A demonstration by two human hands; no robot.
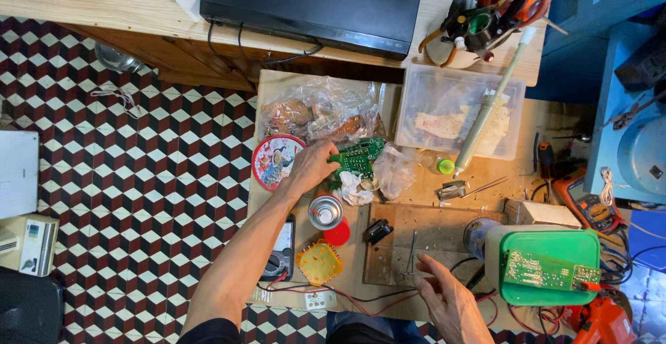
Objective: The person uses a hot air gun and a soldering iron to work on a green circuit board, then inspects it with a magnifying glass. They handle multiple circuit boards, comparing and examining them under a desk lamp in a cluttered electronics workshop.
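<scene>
Two bare hands in view, one person. Two circuit boards: a small dark-green circuit board [357,155] held at the left hand [313,167], and a second, paler board [548,269] lying flat on a green plastic housing [551,243] at the right. Left hand reaches out across the wooden work board [430,229], fingers closed narrowly on the near edge of the small circuit board, which sits just in front of a heap of clear plastic bags [322,112]. Right hand [447,295] hovers low over the work board, fingers loosely spread, holding nothing; thin red and black wires [361,301] run just beside it. One spray can [325,211] stands upright near the left wrist, its red cap [338,234] lying off beside it. One round tin lid with a red rim and a coloured picture [275,161] lies just left of the left hand. One clear plastic box [458,112] holds paper scraps with red print, too small to tell more. One yellow square part [319,262] and one analogue meter [281,254] lie near the left forearm. One black flat player [312,4] sits on the wooden bench above.
</scene>
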